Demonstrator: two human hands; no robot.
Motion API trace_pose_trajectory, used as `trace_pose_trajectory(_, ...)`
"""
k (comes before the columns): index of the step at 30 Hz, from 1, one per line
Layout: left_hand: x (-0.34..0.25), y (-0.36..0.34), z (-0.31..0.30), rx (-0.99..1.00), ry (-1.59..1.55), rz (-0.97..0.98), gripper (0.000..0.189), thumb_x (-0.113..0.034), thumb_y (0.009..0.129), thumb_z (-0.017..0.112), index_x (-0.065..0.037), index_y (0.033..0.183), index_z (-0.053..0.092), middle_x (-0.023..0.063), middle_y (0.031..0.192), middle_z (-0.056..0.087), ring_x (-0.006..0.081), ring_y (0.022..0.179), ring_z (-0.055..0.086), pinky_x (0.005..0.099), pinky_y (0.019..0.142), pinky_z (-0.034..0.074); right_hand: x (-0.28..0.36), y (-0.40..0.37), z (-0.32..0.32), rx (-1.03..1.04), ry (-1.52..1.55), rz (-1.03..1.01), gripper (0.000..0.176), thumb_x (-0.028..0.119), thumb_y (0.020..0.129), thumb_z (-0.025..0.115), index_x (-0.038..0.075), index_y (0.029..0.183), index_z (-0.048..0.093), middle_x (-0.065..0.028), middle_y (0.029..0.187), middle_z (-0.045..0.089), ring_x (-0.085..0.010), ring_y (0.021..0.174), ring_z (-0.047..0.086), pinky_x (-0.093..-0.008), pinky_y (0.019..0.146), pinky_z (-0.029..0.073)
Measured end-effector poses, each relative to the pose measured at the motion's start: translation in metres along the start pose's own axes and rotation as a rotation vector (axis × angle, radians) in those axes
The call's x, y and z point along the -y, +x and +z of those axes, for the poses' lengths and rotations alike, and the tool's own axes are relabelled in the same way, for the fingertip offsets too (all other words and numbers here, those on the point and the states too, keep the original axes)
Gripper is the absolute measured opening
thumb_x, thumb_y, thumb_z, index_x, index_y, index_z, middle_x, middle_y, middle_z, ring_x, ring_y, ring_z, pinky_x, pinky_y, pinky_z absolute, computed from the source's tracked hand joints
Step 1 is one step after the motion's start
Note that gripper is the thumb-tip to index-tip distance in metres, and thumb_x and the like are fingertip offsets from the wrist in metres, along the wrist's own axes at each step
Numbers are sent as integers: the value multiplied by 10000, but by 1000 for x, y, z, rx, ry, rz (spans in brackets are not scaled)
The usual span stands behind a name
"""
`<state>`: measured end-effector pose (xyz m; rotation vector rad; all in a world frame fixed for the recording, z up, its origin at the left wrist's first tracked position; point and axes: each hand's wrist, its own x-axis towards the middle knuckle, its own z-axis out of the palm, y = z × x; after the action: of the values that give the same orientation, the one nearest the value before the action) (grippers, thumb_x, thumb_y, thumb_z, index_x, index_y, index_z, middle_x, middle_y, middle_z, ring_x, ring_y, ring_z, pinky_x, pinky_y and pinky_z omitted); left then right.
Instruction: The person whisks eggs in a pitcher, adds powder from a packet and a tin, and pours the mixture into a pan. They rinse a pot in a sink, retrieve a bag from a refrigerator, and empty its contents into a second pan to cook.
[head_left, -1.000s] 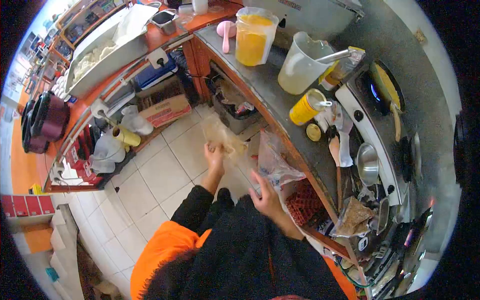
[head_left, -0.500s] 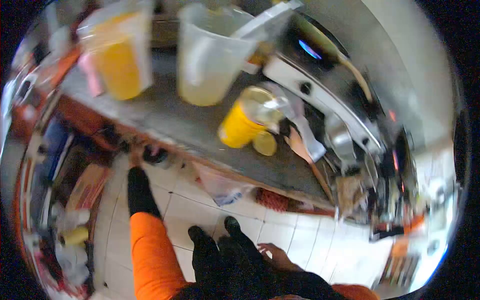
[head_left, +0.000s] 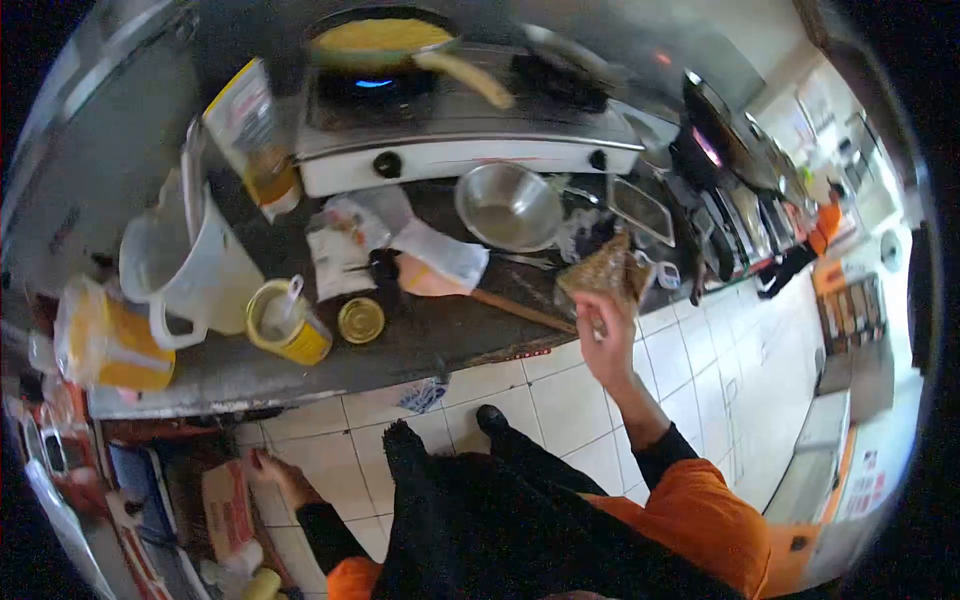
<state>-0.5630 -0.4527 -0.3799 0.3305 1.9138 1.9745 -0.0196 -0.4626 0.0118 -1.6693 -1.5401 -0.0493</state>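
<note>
My right hand [head_left: 607, 335] is raised at the counter's front edge, fingers loosely bent and apart. It overlaps the lower edge of a clear bag of brown contents [head_left: 608, 272]. The handle end of a wooden spatula [head_left: 520, 312] lies just left of its fingers. A white packet partly covers the spatula's blade. My left hand [head_left: 283, 478] hangs low over the tiled floor, left of my body, with its fingers loosely apart and nothing in them. A cardboard box [head_left: 228, 505] is the closest thing to it.
A lit two-burner stove [head_left: 470, 160] holds a pan of yellow food [head_left: 385, 38]. In front are a steel bowl [head_left: 510, 207], yellow can [head_left: 288, 322], round lid [head_left: 361, 320], plastic jug [head_left: 190, 265] and yellow tub [head_left: 115, 340]. Another person's orange sleeve [head_left: 825, 228] shows far right.
My view has swung right toward the stove. My right hand has risen from beside my leg to the counter edge. My left arm has drawn back from the counter's left end.
</note>
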Motion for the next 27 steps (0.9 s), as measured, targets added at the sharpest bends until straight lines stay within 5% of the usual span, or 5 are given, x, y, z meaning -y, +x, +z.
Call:
trace_pose_trajectory(4,-152,-102,12,-114,59,231,154,-70,871,459,0,988,534,97,957,533,175,827,488,294,740,431,-64,20,-30,8,-219,-24,120,7,787,547,32,902,571,-119,849,604,-259,743,588,-315,642,462)
trace_pose_trajectory(5,-173,-119,17,-65,78,299,152,-64,868,459,2,987,528,94,954,529,172,833,485,293,738,433,-72,25,-26,22,-175,60,145,61,737,575,51,880,597,-102,801,577,-288,761,557,-396,684,455)
trace_pose_trajectory(12,-328,-276,127,446,8,516,162,-42,854,454,-7,1006,497,72,950,504,149,854,482,291,745,437,-130,81,23,509,-415,-140,249,219,733,648,66,926,612,-105,936,599,-303,827,577,-403,749,468)
trace_pose_trajectory(20,-332,-483,224,1310,444,461,156,-146,815,603,-12,889,570,99,779,606,152,663,583,272,616,465,-138,113,20,917,-401,-44,276,208,658,697,-4,817,621,-189,961,570,-302,891,585,-413,709,498)
trace_pose_trajectory(27,-277,-536,228,1410,905,433,283,-319,826,582,-39,859,612,144,784,632,254,667,641,340,581,485,-162,119,43,779,-292,-343,134,101,641,660,14,736,626,-154,821,615,-309,789,620,-406,654,508)
